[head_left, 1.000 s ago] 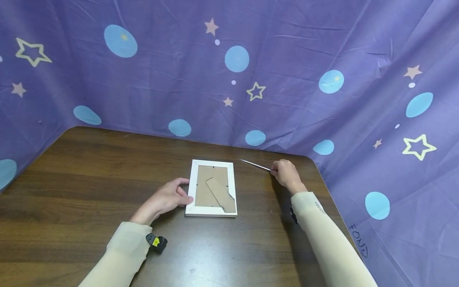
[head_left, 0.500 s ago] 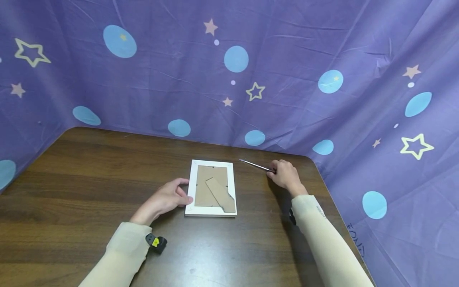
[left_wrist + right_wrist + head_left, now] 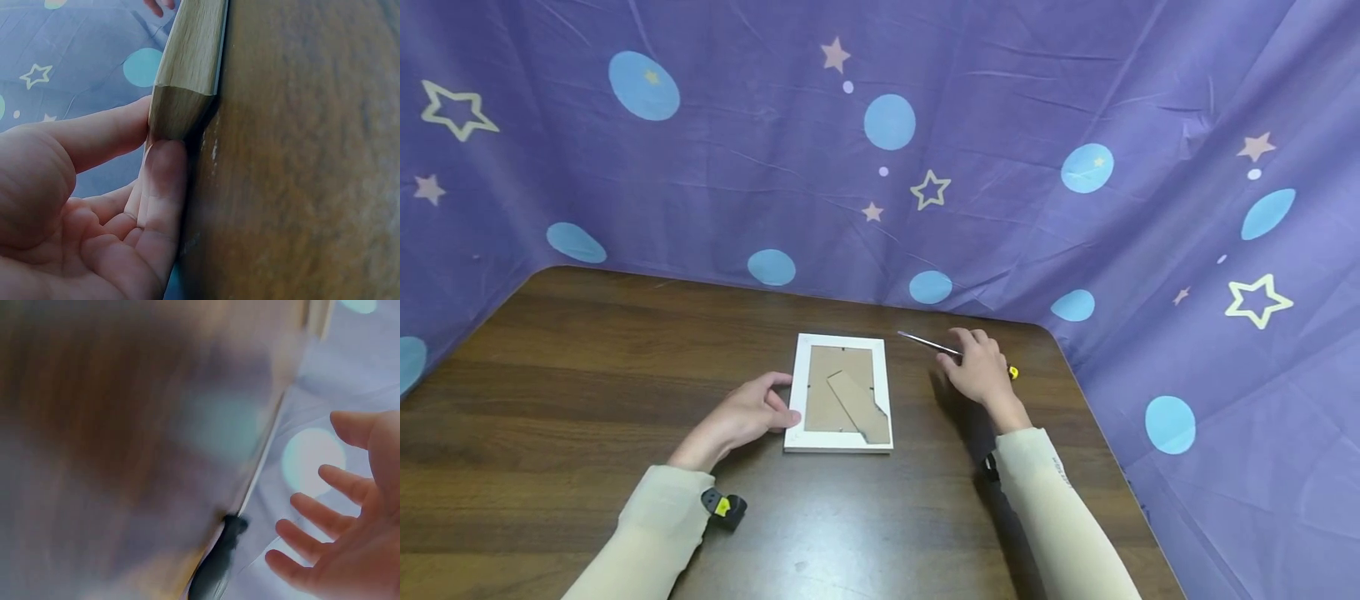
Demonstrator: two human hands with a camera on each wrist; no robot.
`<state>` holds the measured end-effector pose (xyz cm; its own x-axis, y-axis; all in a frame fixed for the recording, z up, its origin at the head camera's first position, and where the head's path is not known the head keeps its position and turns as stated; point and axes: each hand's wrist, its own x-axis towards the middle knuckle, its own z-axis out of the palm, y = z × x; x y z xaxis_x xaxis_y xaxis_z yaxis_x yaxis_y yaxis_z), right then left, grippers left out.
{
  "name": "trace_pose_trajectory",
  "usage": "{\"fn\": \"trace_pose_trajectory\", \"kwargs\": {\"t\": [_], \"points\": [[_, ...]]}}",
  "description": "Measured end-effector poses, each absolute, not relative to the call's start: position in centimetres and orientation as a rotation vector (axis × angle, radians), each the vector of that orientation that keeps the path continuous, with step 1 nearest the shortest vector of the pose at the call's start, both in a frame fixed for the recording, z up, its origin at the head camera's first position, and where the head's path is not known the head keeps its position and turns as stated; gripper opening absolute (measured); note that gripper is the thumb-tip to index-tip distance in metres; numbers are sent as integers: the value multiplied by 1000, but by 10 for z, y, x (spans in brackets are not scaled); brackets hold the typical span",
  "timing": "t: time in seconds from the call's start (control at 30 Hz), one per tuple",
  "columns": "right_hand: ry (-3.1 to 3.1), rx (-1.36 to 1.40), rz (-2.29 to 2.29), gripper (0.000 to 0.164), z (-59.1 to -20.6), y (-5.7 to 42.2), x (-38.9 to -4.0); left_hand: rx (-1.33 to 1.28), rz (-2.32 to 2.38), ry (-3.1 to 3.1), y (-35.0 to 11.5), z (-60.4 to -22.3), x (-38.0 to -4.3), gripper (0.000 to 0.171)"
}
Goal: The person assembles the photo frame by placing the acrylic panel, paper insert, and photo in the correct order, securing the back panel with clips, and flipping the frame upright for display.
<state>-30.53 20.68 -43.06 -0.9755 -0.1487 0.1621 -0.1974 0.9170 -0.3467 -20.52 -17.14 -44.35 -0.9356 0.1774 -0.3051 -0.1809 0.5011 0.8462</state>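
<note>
A white picture frame (image 3: 822,404) lies face down on the table, its brown backing board and slanted stand leg (image 3: 859,408) showing. At its left edge, my left hand (image 3: 741,417) pinches the frame between thumb and fingers; the left wrist view shows the frame's pale wooden side (image 3: 187,56) at the fingertips. Right of the frame lies a screwdriver (image 3: 927,342) with a thin metal shaft, a black handle (image 3: 215,565) and a yellow end (image 3: 1013,372). Over it hovers my right hand (image 3: 981,371), fingers spread and apart from the handle in the right wrist view.
The brown wooden table (image 3: 625,358) has rounded far corners. A purple curtain (image 3: 1000,100) with stars and blue dots hangs behind it and along both sides.
My right hand has let go of the screwdriver, spread its fingers and shifted slightly left. The screwdriver's yellow end now shows. My left hand and the picture frame have stayed in place.
</note>
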Motion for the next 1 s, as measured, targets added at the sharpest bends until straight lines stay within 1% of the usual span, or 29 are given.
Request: {"fn": "trace_pose_trajectory", "kwargs": {"t": [0.23, 0.6, 0.87, 1.0], "points": [[-2915, 275, 741, 58, -427, 180, -285, -6, 1419, 2387, -171, -445, -206, 80], [-2930, 242, 984, 63, -427, 153, -262, 9, 1414, 2388, -172, -444, -207, 80], [-3026, 202, 1050, 62, -430, 135, -252, 10, 1411, 2388, -172, -444, -207, 79], [-3074, 186, 1152, 62, -428, 129, -249, 10, 1414, 2385, -171, -442, -206, 78]]}}
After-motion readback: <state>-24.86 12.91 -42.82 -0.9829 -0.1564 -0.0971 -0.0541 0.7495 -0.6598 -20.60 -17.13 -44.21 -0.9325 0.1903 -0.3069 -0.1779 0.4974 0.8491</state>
